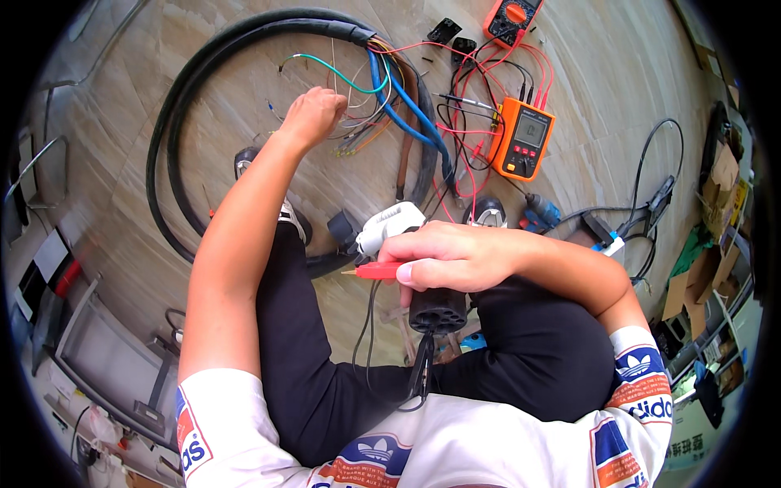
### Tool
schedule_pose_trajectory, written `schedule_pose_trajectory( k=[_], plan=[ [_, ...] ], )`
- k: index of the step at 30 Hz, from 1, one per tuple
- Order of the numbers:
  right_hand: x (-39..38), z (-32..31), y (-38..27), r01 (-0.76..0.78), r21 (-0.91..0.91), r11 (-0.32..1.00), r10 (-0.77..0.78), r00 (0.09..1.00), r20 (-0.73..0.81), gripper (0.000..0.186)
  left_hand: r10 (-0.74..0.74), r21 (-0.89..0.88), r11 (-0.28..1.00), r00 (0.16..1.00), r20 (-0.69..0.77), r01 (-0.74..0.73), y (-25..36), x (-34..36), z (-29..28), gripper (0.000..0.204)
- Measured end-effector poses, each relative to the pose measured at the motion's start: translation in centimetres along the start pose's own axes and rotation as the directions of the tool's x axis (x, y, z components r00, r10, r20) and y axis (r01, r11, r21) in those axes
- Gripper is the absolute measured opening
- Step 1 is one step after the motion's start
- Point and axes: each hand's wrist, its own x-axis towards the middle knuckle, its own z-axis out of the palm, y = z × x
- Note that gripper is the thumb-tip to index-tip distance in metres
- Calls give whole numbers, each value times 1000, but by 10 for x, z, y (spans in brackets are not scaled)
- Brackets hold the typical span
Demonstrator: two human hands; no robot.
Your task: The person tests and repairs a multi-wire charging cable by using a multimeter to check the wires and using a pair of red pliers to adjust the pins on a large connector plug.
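Nearest my view: white printed shirt (480,431), dark trousers (553,358), knees bent, 2 shoes (294,221) partly covered by arm and legs. Above the lap, a round black connector (438,311), its holed face toward me, a black clip (425,366) at its lower edge; what the clip bites I can't make out. Right hand (447,256) clamped on a red probe (378,270), thumb on it, tip pointing left; fingers underneath are hidden, so I can't tell whether they also carry the connector. Just beyond, a white housing (390,224), partly covered by that hand. Farther out, left hand (313,118), fingers bunched together among thin wires (354,83) at the stripped cable end; I can't tell whether 1 is pinched. Black cable (167,130) loops round, partly lost behind arm and leg. To the right, tangled leads (468,132), an orange meter (525,140), and a 2nd meter (504,20) cut off at the top. Surface: grey-beige veined floor (602,106). Room: grey-framed furniture (114,366) left, cardboard (687,293) and blurred clutter right, the dark rim cropping both sides.
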Motion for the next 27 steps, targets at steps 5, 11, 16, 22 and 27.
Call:
schedule_pose_trajectory(
  k=[5, 11, 16, 22, 27],
  plan=[
    [2, -2, -2, 2, -5, 1000, -1, 1000, 17, 32, -468, -247, 866, 878, -102, 434, -5, 19, -4, 26],
    [1, -5, 3, 35, 19, 999, -36, 999, 31, 33, -571, -950, -93, 765, 297, 299, -15, 90, -1, 23],
    [3, -8, 1, 91, 10, 996, -92, 994, 56, 34, -601, -766, -630, 706, 375, -130, -27, 117, 32, 23],
    [1, -9, 3, 37, 67, 997, -42, 997, 70, 34, -530, -720, -668, 800, 279, -191, -21, 119, 30, 21],
    [1, -9, 6, 17, 66, 998, -23, 997, 79, 34, -701, -824, 446, 708, -80, 349, -32, 104, 30, 25]
  ],
)
